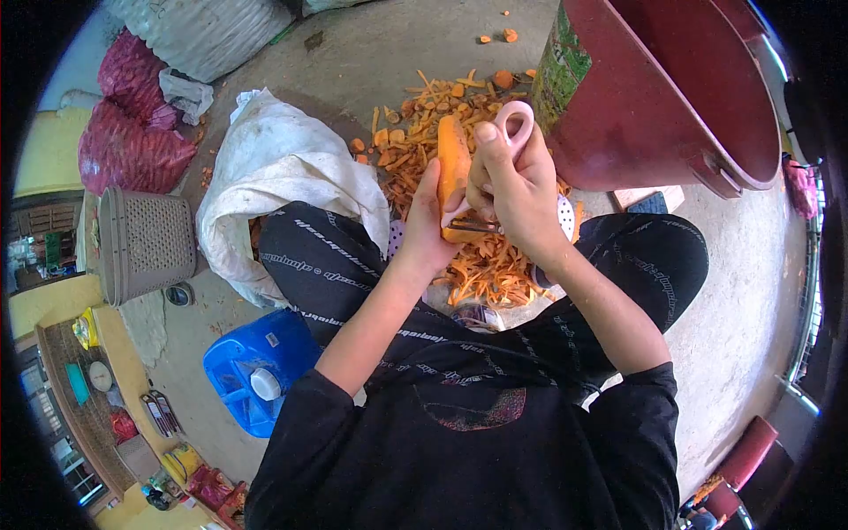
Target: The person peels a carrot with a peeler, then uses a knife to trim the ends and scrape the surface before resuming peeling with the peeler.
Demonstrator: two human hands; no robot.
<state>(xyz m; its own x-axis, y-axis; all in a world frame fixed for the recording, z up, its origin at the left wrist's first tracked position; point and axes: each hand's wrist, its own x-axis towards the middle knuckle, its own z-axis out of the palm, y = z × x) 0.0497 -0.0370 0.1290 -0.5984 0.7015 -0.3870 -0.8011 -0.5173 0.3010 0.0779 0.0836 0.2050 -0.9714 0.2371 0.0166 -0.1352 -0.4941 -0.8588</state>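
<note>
Left grip [430, 231] wrapped around carrot [453, 159] — right grip [517, 190] clamped on pink peeler [515, 124], blade against carrot; peelings [490, 274] heaped on floor below, beside maroon tub [654, 106].

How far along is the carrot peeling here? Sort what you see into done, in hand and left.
Done: a heap of carrot peelings and cut ends lies on the floor. In hand: the left hand holds a carrot while the right hand works a pink-handled peeler on it. Left: the white sack; its contents barely show.

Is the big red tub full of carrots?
No, the red tub looks empty inside; the left hand holds a carrot, and peelings lie on the floor.
</note>
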